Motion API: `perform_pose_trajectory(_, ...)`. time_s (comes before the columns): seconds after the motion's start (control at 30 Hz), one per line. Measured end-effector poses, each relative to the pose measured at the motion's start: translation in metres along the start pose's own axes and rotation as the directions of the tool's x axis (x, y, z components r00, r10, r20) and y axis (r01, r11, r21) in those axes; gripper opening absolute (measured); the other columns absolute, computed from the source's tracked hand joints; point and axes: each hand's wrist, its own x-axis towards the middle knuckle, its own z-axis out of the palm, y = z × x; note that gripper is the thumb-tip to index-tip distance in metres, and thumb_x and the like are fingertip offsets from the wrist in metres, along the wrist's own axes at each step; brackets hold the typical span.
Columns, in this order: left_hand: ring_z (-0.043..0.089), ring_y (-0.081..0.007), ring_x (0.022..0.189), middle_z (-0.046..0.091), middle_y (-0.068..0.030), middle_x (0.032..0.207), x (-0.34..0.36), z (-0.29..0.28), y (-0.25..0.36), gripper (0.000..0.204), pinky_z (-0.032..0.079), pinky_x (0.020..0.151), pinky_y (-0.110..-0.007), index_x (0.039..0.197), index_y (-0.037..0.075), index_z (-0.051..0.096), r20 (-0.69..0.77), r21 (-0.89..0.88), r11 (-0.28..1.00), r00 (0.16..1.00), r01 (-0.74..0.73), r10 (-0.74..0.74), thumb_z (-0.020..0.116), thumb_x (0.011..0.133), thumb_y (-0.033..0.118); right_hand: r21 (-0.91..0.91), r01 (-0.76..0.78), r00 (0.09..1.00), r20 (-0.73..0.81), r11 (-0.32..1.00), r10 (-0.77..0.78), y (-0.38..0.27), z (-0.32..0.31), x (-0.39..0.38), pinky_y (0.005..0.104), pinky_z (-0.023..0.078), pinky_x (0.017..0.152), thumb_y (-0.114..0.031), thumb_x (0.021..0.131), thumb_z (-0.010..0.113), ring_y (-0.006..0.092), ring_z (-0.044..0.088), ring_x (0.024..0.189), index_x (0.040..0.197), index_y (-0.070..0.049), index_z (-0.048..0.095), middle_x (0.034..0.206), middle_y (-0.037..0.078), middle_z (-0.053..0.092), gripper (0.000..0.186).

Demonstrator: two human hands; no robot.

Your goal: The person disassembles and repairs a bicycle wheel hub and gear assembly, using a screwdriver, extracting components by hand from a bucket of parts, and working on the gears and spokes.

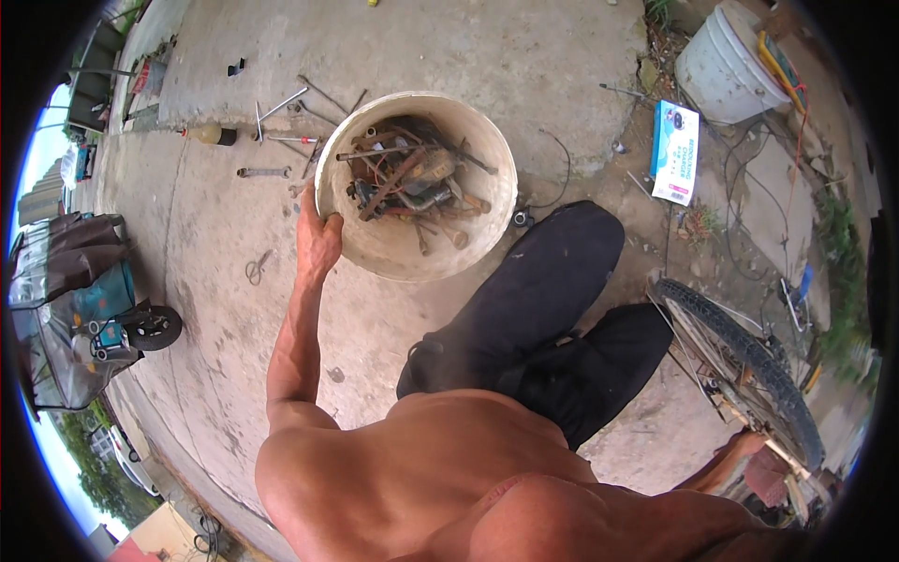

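Observation:
My left hand (319,241) grips the left rim of a round off-white bucket (487,239), its thumb over the edge. Inside the bucket lies a jumble of rusty metal parts (412,178), among them rods, bolts and wires. My right hand (746,444) is low at the right, against the bicycle (749,361) beside its wheel; its fingers are mostly hidden, so I cannot see whether it holds anything. On the concrete left of the bucket are a wrench (264,172), a screwdriver (296,140) and several other metal tools.
A blue and white box (675,153) lies to the right, near a white bucket (726,70) with a yellow meter (783,70) at its rim. Thin cables cross the ground there. A covered three-wheeler (84,300) stands at the far left. Scissors (257,268) lie below the tools.

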Motion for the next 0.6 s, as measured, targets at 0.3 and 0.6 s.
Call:
perform_pose_trajectory(0.3,0.059,-0.0307,0.122,0.06,-0.0231,0.134,0.028,-0.019,-0.029,0.073,0.046,0.106,-0.039,0.153,-0.002,0.038,0.041,-0.261,0.963,0.998,0.063,-0.054,0.049,0.081,0.002,-0.141,0.153,0.986,-0.046,0.978,-0.161,-0.007,0.017,0.008,0.0501,0.054,0.083,-0.032,0.089,0.072,0.0407,0.07,0.097,0.142,-0.001,0.054,0.115,0.021,0.073,0.064)
perform_pose_trajectory(0.6,0.047,-0.0458,0.136,0.05,-0.0296,0.144,-0.028,0.019,0.023,0.073,0.039,0.115,-0.047,0.152,-0.003,0.036,0.021,0.055,0.987,0.988,-0.151,0.15,0.055,0.081,-0.004,-0.111,0.029,0.993,-0.113,0.993,-0.042,-0.008,-0.002,0.017,0.0485,0.056,0.074,-0.026,0.092,0.069,0.036,0.071,0.094,0.133,0.0,0.058,0.113,0.02,0.073,0.05)
